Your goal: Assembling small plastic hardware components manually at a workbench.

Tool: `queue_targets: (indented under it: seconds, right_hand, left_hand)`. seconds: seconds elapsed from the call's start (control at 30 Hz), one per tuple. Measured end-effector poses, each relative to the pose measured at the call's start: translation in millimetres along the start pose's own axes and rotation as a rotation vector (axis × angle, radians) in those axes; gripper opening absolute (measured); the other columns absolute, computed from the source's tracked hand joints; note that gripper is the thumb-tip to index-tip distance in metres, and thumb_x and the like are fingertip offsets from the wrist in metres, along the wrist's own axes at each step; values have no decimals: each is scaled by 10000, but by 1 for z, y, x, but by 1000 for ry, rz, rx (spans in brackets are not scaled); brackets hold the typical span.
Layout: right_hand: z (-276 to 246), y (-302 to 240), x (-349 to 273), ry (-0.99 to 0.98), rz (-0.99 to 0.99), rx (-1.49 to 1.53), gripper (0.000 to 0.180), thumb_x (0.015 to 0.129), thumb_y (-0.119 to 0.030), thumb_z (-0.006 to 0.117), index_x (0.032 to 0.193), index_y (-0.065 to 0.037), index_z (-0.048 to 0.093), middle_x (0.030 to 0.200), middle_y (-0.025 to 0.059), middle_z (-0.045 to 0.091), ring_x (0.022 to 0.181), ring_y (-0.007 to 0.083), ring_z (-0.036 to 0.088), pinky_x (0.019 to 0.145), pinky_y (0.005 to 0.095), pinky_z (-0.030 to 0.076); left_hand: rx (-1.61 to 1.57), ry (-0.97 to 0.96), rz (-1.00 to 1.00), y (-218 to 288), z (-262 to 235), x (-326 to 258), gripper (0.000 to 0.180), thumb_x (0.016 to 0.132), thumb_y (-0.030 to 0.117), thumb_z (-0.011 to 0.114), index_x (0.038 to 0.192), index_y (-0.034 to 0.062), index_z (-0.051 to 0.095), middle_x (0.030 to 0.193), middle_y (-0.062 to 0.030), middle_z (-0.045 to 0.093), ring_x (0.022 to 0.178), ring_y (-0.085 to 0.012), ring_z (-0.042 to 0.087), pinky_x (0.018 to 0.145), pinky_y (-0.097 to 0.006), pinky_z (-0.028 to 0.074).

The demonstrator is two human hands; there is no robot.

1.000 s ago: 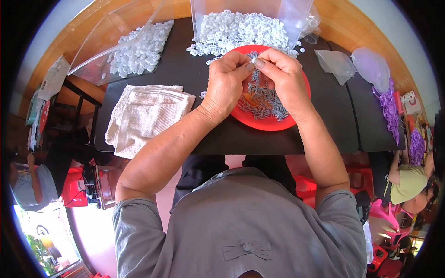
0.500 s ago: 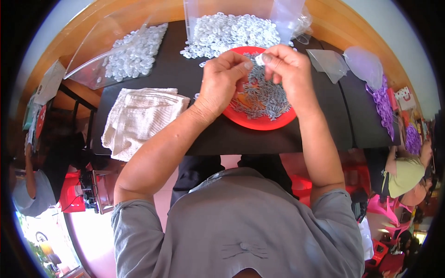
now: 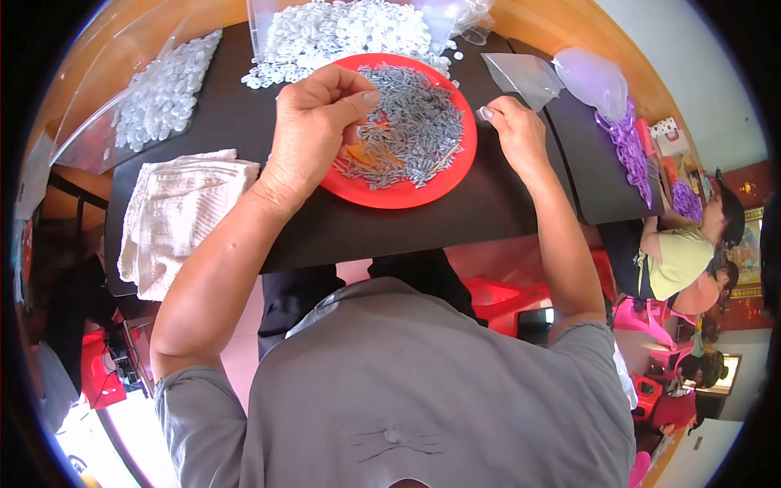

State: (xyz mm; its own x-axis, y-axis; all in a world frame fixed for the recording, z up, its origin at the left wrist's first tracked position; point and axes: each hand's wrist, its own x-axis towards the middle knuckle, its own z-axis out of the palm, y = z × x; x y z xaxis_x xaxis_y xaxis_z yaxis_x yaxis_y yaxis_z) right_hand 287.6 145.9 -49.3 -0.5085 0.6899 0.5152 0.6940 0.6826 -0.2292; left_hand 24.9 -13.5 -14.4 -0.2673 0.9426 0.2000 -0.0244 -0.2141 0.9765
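hands [image 3: 307, 120] apart, wht pc [image 3: 486, 113] in r [image 3: 521, 137]

The left hand [image 3: 313, 134] and right hand [image 3: 523, 134] make two; between them is one red plate [image 3: 386, 197], its grey pins [image 3: 423, 122] uncountable. One white piece [image 3: 486, 113] is in the right, one white heap [image 3: 350, 37] beyond the left, a second heap [image 3: 163, 99] leftward with one folded towel [image 3: 181, 215], two purple bundles [image 3: 625, 142] rightward.

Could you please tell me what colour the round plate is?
The plate is red, best seen in the head view.
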Motion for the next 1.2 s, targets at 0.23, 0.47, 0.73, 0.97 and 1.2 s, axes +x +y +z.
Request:
queue_targets:
  seconds: [0.23, 0.47, 0.73, 0.97, 1.2]
  right_hand:
    - [-37, -19, 6, -149, 439, 856, 169, 919, -149, 602, 900, 6, 665, 695, 14, 601, 646, 85, 563, 589, 215, 375]
    - [-62, -51, 4, -222, 337, 1019, 151, 913, -109, 602, 888, 32, 651, 704, 49, 603, 636, 124, 577, 583, 229, 385]
    - [-70, -93, 8, -346, 249, 1006, 157, 917, -122, 609, 872, 24, 644, 704, 46, 602, 645, 121, 586, 587, 227, 395]
    - [-60, -121, 7, -456, 233, 1016, 163, 914, -139, 628, 859, 13, 645, 720, 32, 602, 644, 105, 580, 588, 222, 405]
    - [-57, -138, 11, -482, 262, 1080, 172, 912, -150, 635, 865, 15, 650, 717, 25, 595, 630, 91, 547, 589, 222, 408]
  left_hand:
    - [6, 17, -26, 0, -2, 1, 85, 862, 73, 650, 896, -5, 644, 662, 18, 567, 509, -30, 471, 427, -186, 356]
    - [18, -26, -42, 2, 1, -1, 31, 855, 20, 642, 876, -2, 647, 683, 10, 586, 530, -35, 471, 462, -194, 370]
    - [40, -190, 43, -2, 3, -7, 106, 801, -1, 702, 896, 11, 655, 752, 6, 601, 648, -37, 508, 566, -220, 438]
    - [1, -344, 187, 3, 9, -15, 337, 750, -44, 749, 1060, 35, 645, 752, 24, 539, 702, -35, 504, 622, -194, 435]
    - [-28, -277, 342, -3, 6, -11, 274, 723, -9, 769, 952, 0, 619, 668, -19, 552, 617, -77, 521, 583, -256, 457]
